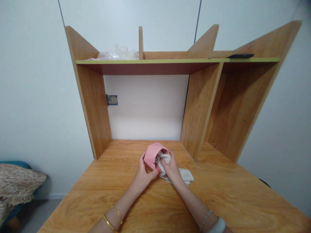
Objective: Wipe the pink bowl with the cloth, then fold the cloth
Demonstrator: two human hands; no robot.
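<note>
Head view: pink container (151,154) in both hands, tilted, mouth toward the wearer, near the back of the desk (116,197). Smooth faceted walls, roundish mouth; could be plastic or ceramic, can't tell from here. Left hand (144,171) grips its left side, thumb by the lower rim. Right hand (172,166) pinches a light grey cloth (186,175), soft and crumpled: one part bunched in the mouth, loose end on the desk under the wrist. Some right fingertips hidden.

Desk is wood-grain, glossy. Hutch (93,110) has matching grain, yellow-green shelf edge (165,61). On top: crinkled clear plastic bag (119,53) at left, thin dark flat item (240,56) at right. Recessed wall box (112,100) shows blue wire. Woven fringed fabric (19,181) far left.
</note>
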